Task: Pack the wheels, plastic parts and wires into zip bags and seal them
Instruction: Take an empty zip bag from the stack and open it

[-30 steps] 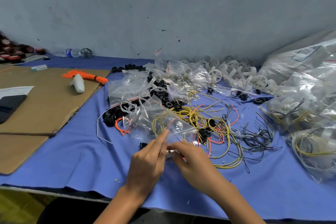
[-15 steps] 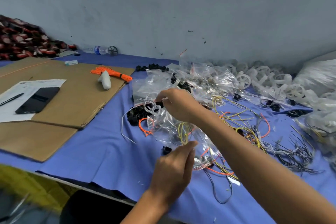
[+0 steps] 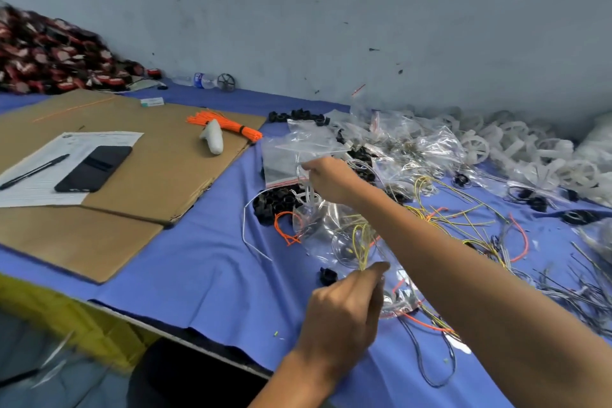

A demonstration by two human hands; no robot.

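Blue cloth [image 3: 198, 275] covers the bench, and most of the task's things lie scattered over its right half. The left hand [image 3: 344, 318] is near the front edge, its grip narrow: thumb and forefinger pinch the near end of a filled zip bag [image 3: 328, 235], a clear one lying on the cloth with yellow wires [image 3: 361, 242] looped inside. The right arm reaches across and above that bag to the right hand [image 3: 326, 179], farther back. Its fingers are curled in a tight grip on the edge of an empty zip bag [image 3: 291, 156] – clear, with a red strip along its lower edge – which is raised off the cloth at a tilt.

Just left of the right hand sits a cluster of black plastic parts [image 3: 275, 202], with a short orange wire [image 3: 284, 228] touching it on the near side. One more black part [image 3: 328, 276] lies just beside the left thumb. Loose wires [image 3: 463, 219] in yellow, orange and black spread to the right, and white wheels [image 3: 530, 156] are heaped along the wall behind a drift of crumpled clear bags [image 3: 414, 142].

On the left – well apart from the hands – cardboard sheets [image 3: 159, 175] carry a phone [image 3: 94, 169], a pen [image 3: 33, 172], a printed paper [image 3: 106, 139], a tied orange wire bundle [image 3: 228, 124] and a white handle-shaped object [image 3: 213, 141] lying across it.
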